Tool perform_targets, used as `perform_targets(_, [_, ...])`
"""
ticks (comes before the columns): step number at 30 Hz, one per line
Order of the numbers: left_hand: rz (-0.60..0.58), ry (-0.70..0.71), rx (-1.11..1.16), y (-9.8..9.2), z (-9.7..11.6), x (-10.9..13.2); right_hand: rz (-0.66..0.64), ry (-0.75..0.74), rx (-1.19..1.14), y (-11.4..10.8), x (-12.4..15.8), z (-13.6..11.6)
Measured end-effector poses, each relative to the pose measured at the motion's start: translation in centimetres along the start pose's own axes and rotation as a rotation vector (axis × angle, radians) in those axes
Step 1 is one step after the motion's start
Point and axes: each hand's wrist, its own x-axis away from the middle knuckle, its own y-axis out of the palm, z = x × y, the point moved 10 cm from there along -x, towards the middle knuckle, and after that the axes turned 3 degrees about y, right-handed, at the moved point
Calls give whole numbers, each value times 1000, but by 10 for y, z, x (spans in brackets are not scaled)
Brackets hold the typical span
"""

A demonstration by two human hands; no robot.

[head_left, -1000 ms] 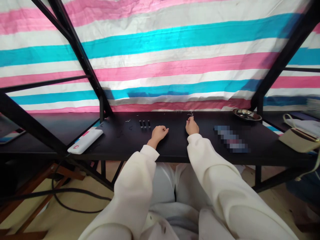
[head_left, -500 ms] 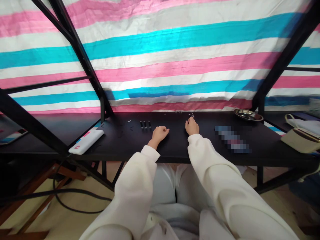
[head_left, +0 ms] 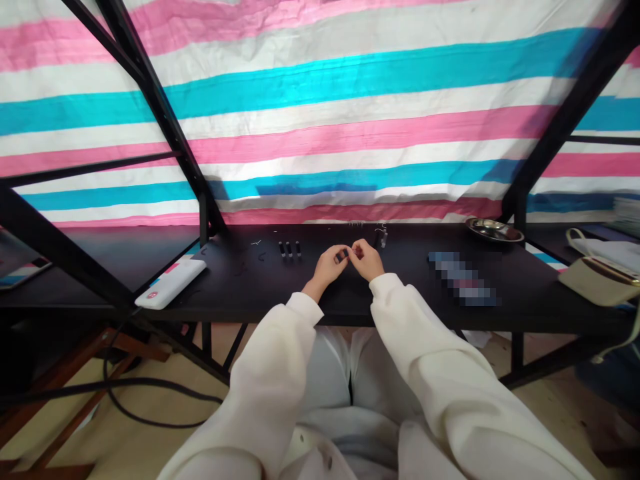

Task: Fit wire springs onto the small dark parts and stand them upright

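Note:
My left hand [head_left: 329, 265] is above the middle of the black table, its fingers closed around a small dark piece [head_left: 342, 256] whose kind I cannot make out. Touching its fingertips, my right hand [head_left: 367, 261] is pinched at the end of that piece. What else the right fingers hold, if anything, is hidden. To the left, three short black cylinders [head_left: 289, 249] with pale ends stand in a row on the table. Just beyond the right hand lies a small clear and whitish piece [head_left: 383, 237].
A white power bank-like box [head_left: 171, 284] lies at the left, with thin dark strands [head_left: 262, 257] nearer the middle. At the right are a shiny metal dish [head_left: 495, 230], a blurred-out object [head_left: 463, 279] and a beige pouch [head_left: 597, 280]. Black frame posts [head_left: 185, 150] rise on both sides before a striped sheet [head_left: 350, 87].
My right hand has moved left and slightly toward me from the table's back, meeting the left hand. The left hand has risen slightly rightward, and a dark piece now shows between its fingers.

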Motion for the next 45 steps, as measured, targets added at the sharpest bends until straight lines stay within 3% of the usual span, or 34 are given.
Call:
perform_targets(5, [16, -56, 105, 14, -2, -4, -34, 35, -75, 3, -1, 6])
perform_targets(11, [-13, -282, 350, 24, -26, 1, 5, 119, -104, -6, 0, 18])
perform_targets(15, [-16, -394, 513, 23, -30, 3, 39, 205, -57, -11, -1, 34])
perform_targets(19, [37, -463, 590, 17, -34, 4, 13, 178, -66, -6, -3, 35])
perform_targets(22, [69, -474, 601, 13, -37, 5, -1, 134, -127, -2, -4, 31])
perform_targets(27, [26, -468, 571, 16, -36, 5, -7, 103, -222, -2, -2, 27])
perform_targets(36, [13, -437, 557, 16, -35, 4, -32, 70, -171, -1, -3, 27])
perform_targets(41, [-32, -418, 554, 20, -30, 4, -26, -49, -74, -1, -1, 17])
perform_targets(45, [-137, -393, 554, 29, -23, 6, 39, -32, -287, -6, -3, 21])
